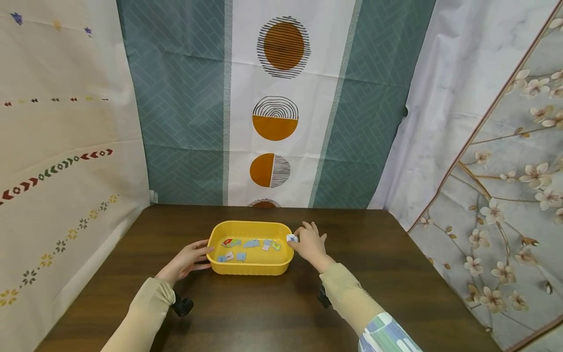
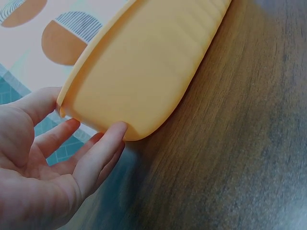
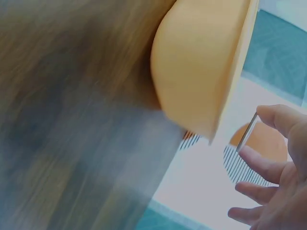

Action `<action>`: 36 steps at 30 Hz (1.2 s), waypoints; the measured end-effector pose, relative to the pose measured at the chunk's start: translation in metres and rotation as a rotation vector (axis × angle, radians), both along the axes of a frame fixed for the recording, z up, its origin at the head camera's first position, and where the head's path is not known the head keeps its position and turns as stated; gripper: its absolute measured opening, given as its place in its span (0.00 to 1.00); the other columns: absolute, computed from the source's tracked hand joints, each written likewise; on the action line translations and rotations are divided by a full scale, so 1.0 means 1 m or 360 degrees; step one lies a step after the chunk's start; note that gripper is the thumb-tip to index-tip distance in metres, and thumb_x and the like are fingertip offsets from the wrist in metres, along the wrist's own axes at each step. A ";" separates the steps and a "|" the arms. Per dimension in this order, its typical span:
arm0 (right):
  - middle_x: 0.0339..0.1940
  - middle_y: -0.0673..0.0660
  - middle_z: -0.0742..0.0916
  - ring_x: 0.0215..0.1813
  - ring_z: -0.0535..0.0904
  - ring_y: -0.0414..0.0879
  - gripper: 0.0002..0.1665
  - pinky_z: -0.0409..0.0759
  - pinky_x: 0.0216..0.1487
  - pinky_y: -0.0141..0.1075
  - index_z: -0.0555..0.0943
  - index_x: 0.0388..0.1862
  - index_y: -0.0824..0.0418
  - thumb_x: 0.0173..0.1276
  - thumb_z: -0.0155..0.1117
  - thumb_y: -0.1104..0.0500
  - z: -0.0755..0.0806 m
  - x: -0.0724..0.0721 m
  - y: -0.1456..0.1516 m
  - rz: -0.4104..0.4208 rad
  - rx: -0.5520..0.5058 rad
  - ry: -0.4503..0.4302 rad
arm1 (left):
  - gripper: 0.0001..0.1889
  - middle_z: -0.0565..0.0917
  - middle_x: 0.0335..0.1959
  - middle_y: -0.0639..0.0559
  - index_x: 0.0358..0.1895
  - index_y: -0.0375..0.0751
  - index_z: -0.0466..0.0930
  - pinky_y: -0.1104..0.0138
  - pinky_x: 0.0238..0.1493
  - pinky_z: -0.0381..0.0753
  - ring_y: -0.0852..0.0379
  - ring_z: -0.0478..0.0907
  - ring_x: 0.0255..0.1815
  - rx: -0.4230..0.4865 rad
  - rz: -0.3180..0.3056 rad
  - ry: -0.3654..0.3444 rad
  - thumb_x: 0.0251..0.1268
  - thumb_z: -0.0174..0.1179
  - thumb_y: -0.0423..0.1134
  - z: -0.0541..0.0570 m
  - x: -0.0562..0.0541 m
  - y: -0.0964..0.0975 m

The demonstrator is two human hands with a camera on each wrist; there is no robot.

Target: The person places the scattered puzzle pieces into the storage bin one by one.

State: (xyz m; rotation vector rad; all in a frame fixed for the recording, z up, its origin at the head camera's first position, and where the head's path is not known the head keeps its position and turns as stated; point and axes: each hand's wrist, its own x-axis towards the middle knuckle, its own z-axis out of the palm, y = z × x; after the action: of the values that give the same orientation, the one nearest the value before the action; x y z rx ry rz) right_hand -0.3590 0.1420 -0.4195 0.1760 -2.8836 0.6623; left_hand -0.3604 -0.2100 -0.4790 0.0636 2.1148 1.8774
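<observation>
A yellow plastic tray (image 1: 252, 269) with raised walls stands on the table. My left hand (image 1: 191, 258) grips its left end; in the left wrist view one digit lies at the rim while other fingertips (image 2: 117, 130) touch the outer wall. At the tray's right end, my right hand (image 1: 310, 244) pinches a small flat white piece with a blue pattern (image 1: 292, 238) between thumb and finger. From the right wrist the thin piece (image 3: 247, 132) shows edge-on, beside the rim. Several flat cut-out pieces, among them a blue one (image 1: 241, 256) and a red-and-green one (image 1: 230, 242), lie inside the tray.
The dark wooden table (image 1: 250, 313) runs back to a green-and-white curtain (image 1: 189, 122) with orange circles. A patterned cloth (image 1: 66, 171) hangs at the left, a flowered one (image 1: 497, 220) at the right. Dark wrist devices (image 1: 182, 306) sit under both forearms.
</observation>
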 end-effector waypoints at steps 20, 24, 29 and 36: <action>0.69 0.63 0.74 0.75 0.60 0.62 0.18 0.59 0.68 0.71 0.86 0.41 0.60 0.61 0.73 0.48 -0.022 -0.006 -0.072 0.0247 0.0128 -0.0046 | 0.34 0.62 0.69 0.23 0.76 0.26 0.47 0.53 0.54 0.84 0.38 0.76 0.60 0.0000 0.0017 0.0025 0.78 0.49 0.42 -0.003 0.003 0.000; 0.69 0.63 0.75 0.75 0.60 0.63 0.19 0.60 0.68 0.71 0.86 0.40 0.61 0.59 0.73 0.48 -0.026 -0.010 -0.078 0.0253 0.0166 -0.0100 | 0.34 0.62 0.69 0.23 0.76 0.26 0.47 0.53 0.53 0.84 0.38 0.76 0.60 0.0009 0.0021 0.0033 0.78 0.49 0.42 -0.003 0.003 0.001; 0.69 0.61 0.75 0.75 0.60 0.64 0.20 0.62 0.67 0.71 0.87 0.41 0.58 0.59 0.74 0.45 -0.030 -0.012 -0.085 0.0286 0.0242 -0.0165 | 0.34 0.63 0.68 0.24 0.75 0.26 0.48 0.54 0.52 0.85 0.40 0.78 0.58 0.0012 0.0055 0.0021 0.77 0.49 0.42 -0.004 0.003 0.000; 0.67 0.60 0.76 0.75 0.61 0.63 0.17 0.63 0.65 0.72 0.89 0.38 0.56 0.58 0.74 0.45 -0.033 -0.015 -0.090 0.0321 0.0323 -0.0197 | 0.33 0.67 0.66 0.25 0.75 0.27 0.50 0.54 0.52 0.85 0.44 0.80 0.55 0.0021 0.0066 0.0034 0.76 0.50 0.41 -0.005 0.004 0.002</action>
State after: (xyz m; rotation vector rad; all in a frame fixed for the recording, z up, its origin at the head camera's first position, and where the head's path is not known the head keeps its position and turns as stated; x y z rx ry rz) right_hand -0.3743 0.0515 -0.4529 0.4743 -3.0773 0.4230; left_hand -0.3560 -0.2079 -0.4842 0.0434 2.1337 1.9228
